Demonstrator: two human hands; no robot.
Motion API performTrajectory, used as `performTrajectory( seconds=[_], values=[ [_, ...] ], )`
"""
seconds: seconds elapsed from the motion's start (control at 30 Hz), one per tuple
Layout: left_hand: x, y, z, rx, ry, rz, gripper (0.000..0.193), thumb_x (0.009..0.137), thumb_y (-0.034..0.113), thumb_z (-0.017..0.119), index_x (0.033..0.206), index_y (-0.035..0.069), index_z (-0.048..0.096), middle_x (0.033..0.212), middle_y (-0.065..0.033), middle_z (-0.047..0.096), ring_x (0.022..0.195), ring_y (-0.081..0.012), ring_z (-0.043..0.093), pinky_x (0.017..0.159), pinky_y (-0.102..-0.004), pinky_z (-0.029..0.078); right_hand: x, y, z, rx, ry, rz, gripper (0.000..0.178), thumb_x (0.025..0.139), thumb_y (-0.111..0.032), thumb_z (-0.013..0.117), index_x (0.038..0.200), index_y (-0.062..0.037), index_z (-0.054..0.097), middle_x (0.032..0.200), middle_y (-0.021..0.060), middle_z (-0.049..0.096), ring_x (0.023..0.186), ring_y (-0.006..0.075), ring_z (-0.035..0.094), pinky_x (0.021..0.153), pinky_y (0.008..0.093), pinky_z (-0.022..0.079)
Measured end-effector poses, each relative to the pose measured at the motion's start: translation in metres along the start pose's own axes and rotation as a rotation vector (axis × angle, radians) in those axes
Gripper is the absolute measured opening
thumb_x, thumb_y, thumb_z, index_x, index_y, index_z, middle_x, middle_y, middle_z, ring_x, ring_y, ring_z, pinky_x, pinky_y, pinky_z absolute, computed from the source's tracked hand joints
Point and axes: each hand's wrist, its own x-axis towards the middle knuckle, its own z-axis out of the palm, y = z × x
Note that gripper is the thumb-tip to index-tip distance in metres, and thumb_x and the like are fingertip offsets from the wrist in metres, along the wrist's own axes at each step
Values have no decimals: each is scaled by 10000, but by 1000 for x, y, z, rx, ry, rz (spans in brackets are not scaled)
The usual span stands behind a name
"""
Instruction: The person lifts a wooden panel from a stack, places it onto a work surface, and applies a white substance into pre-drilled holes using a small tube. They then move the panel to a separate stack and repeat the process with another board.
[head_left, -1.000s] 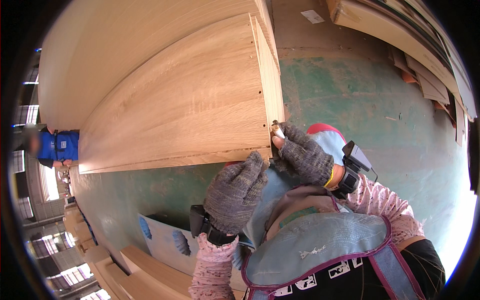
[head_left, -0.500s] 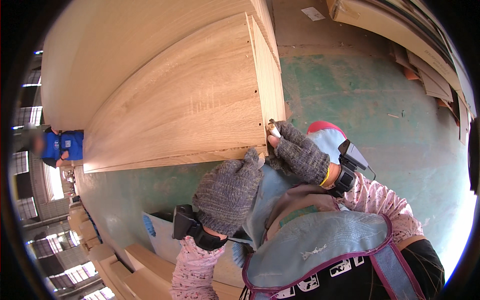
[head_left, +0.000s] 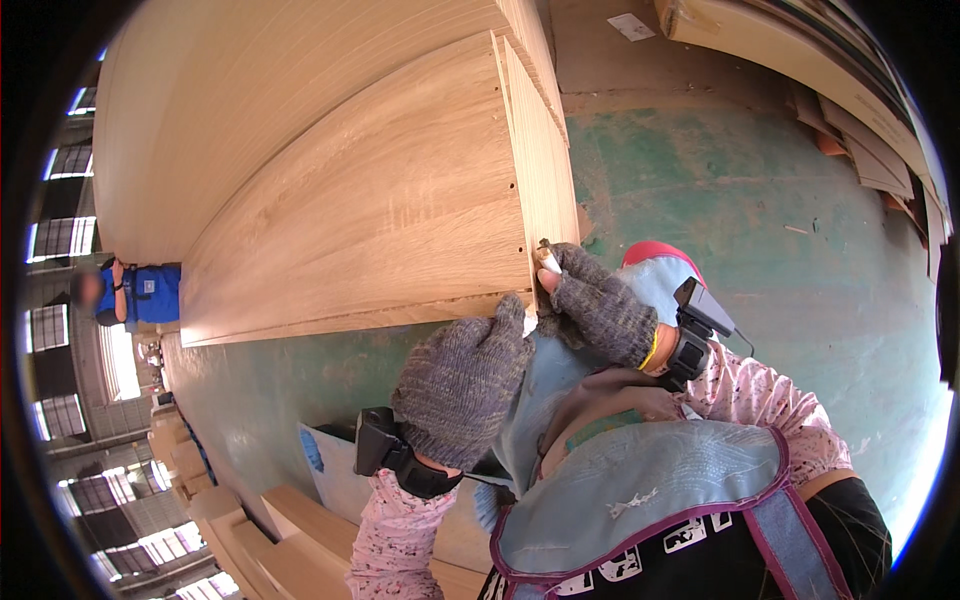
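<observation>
My left hand [head_left: 463, 375], in a grey knitted glove, is at the near right corner of a wood-grain panel [head_left: 390, 190]. Its fingers are closed, and a small pale bit shows at the thumb tip; I cannot make out what it is. My right hand [head_left: 603, 308], gloved the same way, is closed round a small white stick-like piece [head_left: 548, 261] with a brownish, dark tip. That tip points at the narrow light-wood edge strip [head_left: 540, 175] on the panel's right side. Several small dark holes line the panel near this edge.
More large wood-grain panels [head_left: 250, 90] lie beyond. A person in blue [head_left: 150, 294] stands at the far left. Flattened cardboard [head_left: 800, 50] is stacked at the upper right, above green floor [head_left: 690, 180]. Long boards [head_left: 300, 525] lie at the lower left.
The view has shifted slightly. Both hands stay at the panel's corner, and the pale bit by my left thumb looks whiter now. The person in blue has moved an arm.
</observation>
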Motion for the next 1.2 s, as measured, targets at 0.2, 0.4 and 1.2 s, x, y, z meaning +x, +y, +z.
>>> performTrajectory(
  seconds=[0.2, 0.4, 1.2],
  values=[
    [6, 8, -3, 75, -23, -28, 416, 798, 222, 681, 1188, 104, 598, 800, -99, 586, 725, -272, 609, 623, -391, 490, 8, 13, -1, 28, 17, -146, 410, 962, -306, 557, 1309, -111, 455, 730, -7, 540, 567, 67, 469, 440, 216, 342],
    [8, 7, -12, 189, -110, 41, 420, 809, 224, 661, 1198, 82, 588, 795, -101, 566, 717, -261, 597, 612, -388, 480, 0, 2, 1, -35, 31, -71, 316, 958, -290, 564, 1219, -119, 509, 845, -22, 587, 664, 62, 543, 490, 201, 396],
    [-1, -1, -10, 87, -1, 42, 393, 811, 228, 676, 1166, 73, 615, 827, -87, 632, 742, -260, 622, 645, -391, 503, 0, -1, 8, 5, 35, -77, 345, 957, -314, 563, 1231, -112, 507, 861, -23, 577, 689, 54, 536, 530, 198, 416]
  ],
)
